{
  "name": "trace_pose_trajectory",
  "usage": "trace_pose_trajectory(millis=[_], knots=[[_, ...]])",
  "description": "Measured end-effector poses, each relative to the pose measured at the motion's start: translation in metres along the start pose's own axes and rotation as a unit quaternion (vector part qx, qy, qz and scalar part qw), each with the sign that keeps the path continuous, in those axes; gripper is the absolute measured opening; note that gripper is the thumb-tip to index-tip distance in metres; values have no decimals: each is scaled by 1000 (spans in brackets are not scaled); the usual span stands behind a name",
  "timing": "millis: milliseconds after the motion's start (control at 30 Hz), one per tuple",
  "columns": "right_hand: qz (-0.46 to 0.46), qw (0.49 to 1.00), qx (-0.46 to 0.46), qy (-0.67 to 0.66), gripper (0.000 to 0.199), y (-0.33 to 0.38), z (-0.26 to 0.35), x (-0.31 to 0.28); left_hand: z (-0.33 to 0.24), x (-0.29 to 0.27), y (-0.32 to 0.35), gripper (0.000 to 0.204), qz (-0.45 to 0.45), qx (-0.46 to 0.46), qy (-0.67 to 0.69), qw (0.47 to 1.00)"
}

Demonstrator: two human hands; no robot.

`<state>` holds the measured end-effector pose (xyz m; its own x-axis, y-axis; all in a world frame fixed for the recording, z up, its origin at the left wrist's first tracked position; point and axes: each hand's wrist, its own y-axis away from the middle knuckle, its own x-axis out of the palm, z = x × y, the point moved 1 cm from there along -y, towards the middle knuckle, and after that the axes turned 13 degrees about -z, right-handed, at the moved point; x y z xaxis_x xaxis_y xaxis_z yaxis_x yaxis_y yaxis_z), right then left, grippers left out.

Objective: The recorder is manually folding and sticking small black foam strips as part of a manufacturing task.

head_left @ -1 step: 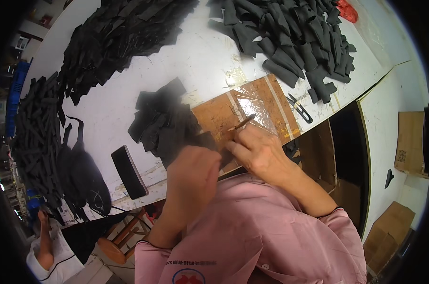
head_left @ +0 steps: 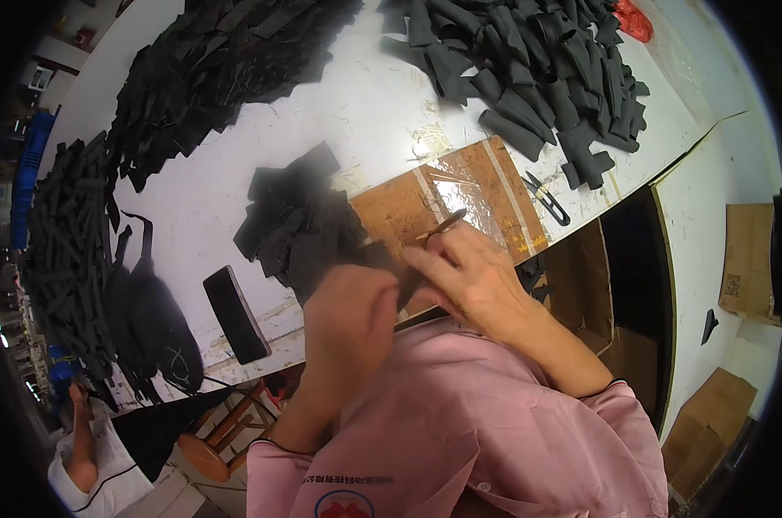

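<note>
From the head camera, the left hand [head_left: 348,302] is curled closed and a little blurred, its fingertips pinching a small black piece [head_left: 410,287] held between the two hands, low over the near edge of the bench [head_left: 365,112]. The right hand [head_left: 469,272] is partly closed, with a thin brown stick [head_left: 447,224] gripped at the fingers and pointing up to the right; its thumb side is close to the black piece. Beyond it lies a brown board [head_left: 400,203] with clear tape, and scissors [head_left: 546,198] just beside its right side. A heap of black scraps [head_left: 296,216] sits left of the board, near a phone [head_left: 236,315]. Larger black piles [head_left: 529,65] lie farther back.
</note>
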<state>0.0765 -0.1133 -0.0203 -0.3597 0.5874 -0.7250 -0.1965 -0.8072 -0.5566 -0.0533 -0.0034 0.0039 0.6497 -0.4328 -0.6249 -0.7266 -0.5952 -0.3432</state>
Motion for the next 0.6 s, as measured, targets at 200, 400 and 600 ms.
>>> trace_pose_trajectory(millis=[200,400,600], knots=[[-142,934,233,-229,42,4,23,-11,-11,10,9,5,-29,-230,180,956],[-130,905,296,-277,16,8,19,0,-12,27,16,7,-106,12,34,994],[-158,956,221,-114,13,8,21,11,-4,36,24,19,-164,-155,160,961]])
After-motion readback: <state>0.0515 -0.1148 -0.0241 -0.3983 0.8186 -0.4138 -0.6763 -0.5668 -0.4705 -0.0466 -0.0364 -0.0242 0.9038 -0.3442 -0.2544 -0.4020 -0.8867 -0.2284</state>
